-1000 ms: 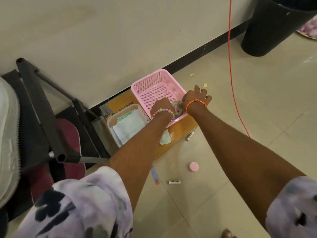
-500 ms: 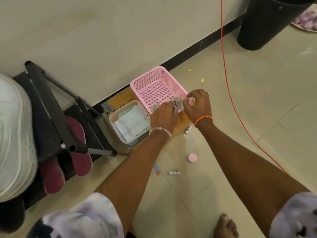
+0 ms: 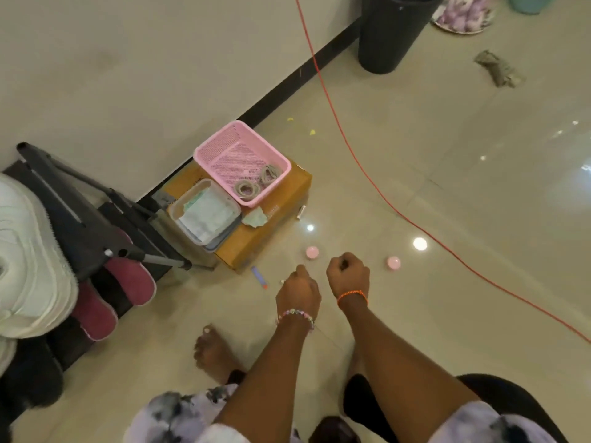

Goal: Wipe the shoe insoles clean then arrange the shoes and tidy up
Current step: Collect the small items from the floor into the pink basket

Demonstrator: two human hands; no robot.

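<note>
- Both grips are curled into fists at lower centre, left hand [image 3: 299, 290] and right hand [image 3: 348, 276]; whether either holds anything, I cannot tell.
- Tidying seems underway: maroon fabric slippers [image 3: 112, 295] sit at left under the black rack [image 3: 80, 215].
- Next, likely gathering the small pink round caps [image 3: 312, 252] from the floor into the pink mesh plastic basket [image 3: 224, 148].

Both bare forearms stretched forward and down, left hand [image 3: 298, 290] loosely curled, right hand [image 3: 348, 276] fisted — knuckles up, side by side, apart.
</note>
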